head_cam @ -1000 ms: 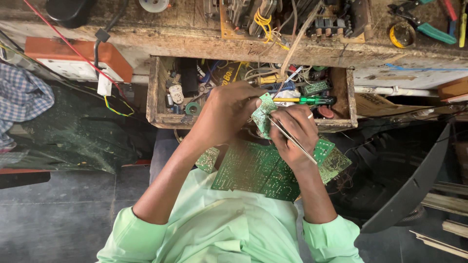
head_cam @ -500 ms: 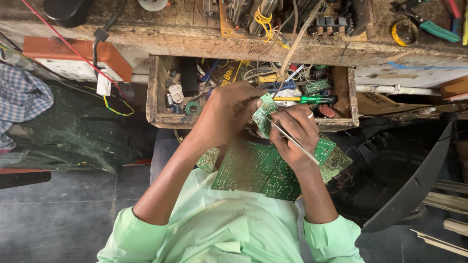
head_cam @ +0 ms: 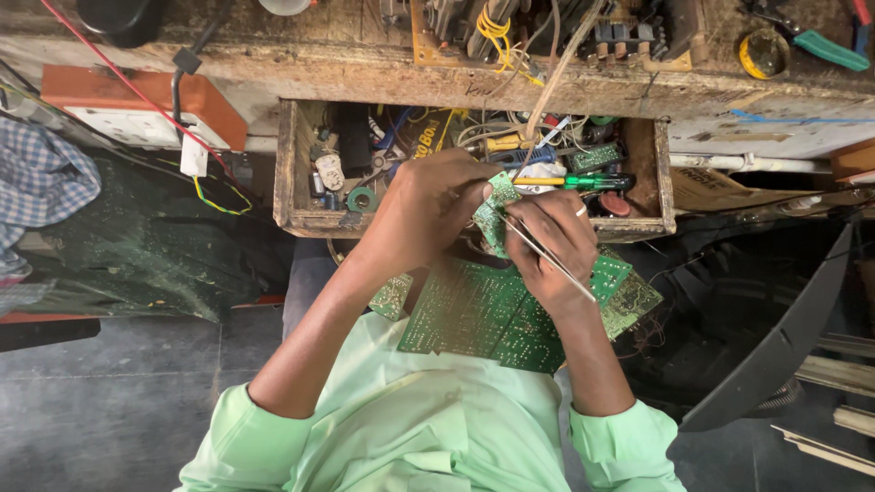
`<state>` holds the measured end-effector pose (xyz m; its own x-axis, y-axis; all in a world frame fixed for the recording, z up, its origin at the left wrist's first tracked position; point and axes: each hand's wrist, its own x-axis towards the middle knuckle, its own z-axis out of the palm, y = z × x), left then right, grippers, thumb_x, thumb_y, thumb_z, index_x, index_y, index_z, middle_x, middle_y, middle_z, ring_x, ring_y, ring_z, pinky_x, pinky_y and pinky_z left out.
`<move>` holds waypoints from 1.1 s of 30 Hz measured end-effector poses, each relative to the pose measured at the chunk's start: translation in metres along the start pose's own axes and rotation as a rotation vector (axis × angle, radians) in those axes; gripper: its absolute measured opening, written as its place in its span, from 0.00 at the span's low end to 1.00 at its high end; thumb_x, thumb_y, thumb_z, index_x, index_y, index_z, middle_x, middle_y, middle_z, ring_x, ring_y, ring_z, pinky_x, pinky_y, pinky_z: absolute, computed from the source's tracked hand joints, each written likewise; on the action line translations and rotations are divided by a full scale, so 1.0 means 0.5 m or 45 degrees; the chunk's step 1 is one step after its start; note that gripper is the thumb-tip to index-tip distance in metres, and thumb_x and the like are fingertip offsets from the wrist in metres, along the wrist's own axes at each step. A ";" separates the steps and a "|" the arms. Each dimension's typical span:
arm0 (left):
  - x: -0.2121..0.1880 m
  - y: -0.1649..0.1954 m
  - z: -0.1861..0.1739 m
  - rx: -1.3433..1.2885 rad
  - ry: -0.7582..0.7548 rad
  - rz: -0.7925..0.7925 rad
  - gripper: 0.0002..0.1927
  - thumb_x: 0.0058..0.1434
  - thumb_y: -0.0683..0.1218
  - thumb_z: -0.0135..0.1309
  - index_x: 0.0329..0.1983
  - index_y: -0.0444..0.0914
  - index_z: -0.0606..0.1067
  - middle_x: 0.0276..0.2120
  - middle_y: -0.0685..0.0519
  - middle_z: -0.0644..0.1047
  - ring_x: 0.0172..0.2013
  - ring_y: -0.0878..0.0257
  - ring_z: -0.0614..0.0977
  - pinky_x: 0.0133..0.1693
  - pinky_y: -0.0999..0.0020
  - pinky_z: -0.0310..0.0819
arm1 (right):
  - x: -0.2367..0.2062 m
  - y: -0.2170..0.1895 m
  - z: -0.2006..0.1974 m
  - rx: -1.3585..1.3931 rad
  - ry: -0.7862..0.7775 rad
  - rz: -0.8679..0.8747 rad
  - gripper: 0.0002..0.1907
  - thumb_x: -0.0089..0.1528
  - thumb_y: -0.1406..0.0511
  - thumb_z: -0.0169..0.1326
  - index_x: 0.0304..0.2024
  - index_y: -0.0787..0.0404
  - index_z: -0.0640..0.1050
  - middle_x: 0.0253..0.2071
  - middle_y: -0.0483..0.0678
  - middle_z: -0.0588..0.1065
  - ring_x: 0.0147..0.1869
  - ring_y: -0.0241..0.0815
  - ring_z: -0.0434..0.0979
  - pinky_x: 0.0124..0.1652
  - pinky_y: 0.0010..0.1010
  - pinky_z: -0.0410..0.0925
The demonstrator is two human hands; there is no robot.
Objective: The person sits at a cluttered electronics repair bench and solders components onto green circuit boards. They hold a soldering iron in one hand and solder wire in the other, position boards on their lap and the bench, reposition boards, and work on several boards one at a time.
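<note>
Cluttered and worn, the wooden tabletop (head_cam: 273, 68) runs across the top of the view, strewn with wires and tools, and below its edge an open wooden drawer (head_cam: 290, 164) holds loose parts, cables and a green-handled screwdriver (head_cam: 583, 181). An orange and white box (head_cam: 137, 107) sits at the left, with a checked cloth (head_cam: 41, 182) hanging beneath it.

Seated under the drawer, a person in a pale green shirt works over the lap, where a large green circuit board (head_cam: 474, 314) lies with smaller boards tucked at its edges. The left hand (head_cam: 424, 205) is closed in a pinch around a small green circuit board (head_cam: 495, 214), holding it up just in front of the drawer's front wall. The right hand (head_cam: 547, 241) is curled tight around a thin metal tool (head_cam: 547, 260), seemingly tweezers or a probe, whose tip points at the small board's edge, touching it or very nearly; which one is hard to tell.

By the look of it, the step in hand is picking or prying at a component on the small board. A next move would call for a steady left-hand grip, a fine, controlled push of the tool tip, and care not to drop freed parts into the lap.
</note>
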<state>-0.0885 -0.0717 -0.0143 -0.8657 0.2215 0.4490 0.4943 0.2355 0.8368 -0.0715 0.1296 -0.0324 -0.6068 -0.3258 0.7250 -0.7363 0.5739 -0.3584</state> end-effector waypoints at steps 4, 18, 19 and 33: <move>0.001 -0.002 0.001 0.017 0.003 0.044 0.11 0.64 0.36 0.59 0.49 0.32 0.79 0.35 0.44 0.78 0.33 0.53 0.82 0.36 0.63 0.75 | 0.000 -0.001 0.001 -0.007 0.002 -0.040 0.17 0.56 0.79 0.63 0.47 0.67 0.79 0.44 0.53 0.76 0.48 0.54 0.77 0.47 0.41 0.72; 0.001 0.002 0.004 0.018 0.000 -0.044 0.10 0.64 0.37 0.59 0.49 0.33 0.79 0.34 0.44 0.78 0.30 0.54 0.82 0.34 0.64 0.75 | 0.000 0.000 -0.002 0.003 -0.024 -0.007 0.18 0.54 0.79 0.63 0.46 0.65 0.79 0.44 0.53 0.76 0.48 0.54 0.77 0.47 0.42 0.72; 0.001 0.002 0.002 0.021 -0.012 -0.045 0.11 0.64 0.37 0.59 0.49 0.33 0.79 0.34 0.44 0.78 0.31 0.54 0.82 0.34 0.64 0.75 | 0.000 -0.001 -0.002 0.019 -0.017 0.001 0.18 0.54 0.79 0.63 0.46 0.65 0.79 0.44 0.53 0.76 0.48 0.54 0.77 0.48 0.42 0.72; 0.005 0.010 0.000 0.045 -0.049 -0.032 0.13 0.63 0.36 0.58 0.51 0.33 0.79 0.34 0.44 0.78 0.33 0.51 0.82 0.38 0.62 0.76 | -0.009 0.004 -0.004 0.027 -0.003 0.022 0.16 0.57 0.78 0.62 0.47 0.66 0.78 0.44 0.53 0.77 0.48 0.55 0.78 0.47 0.42 0.72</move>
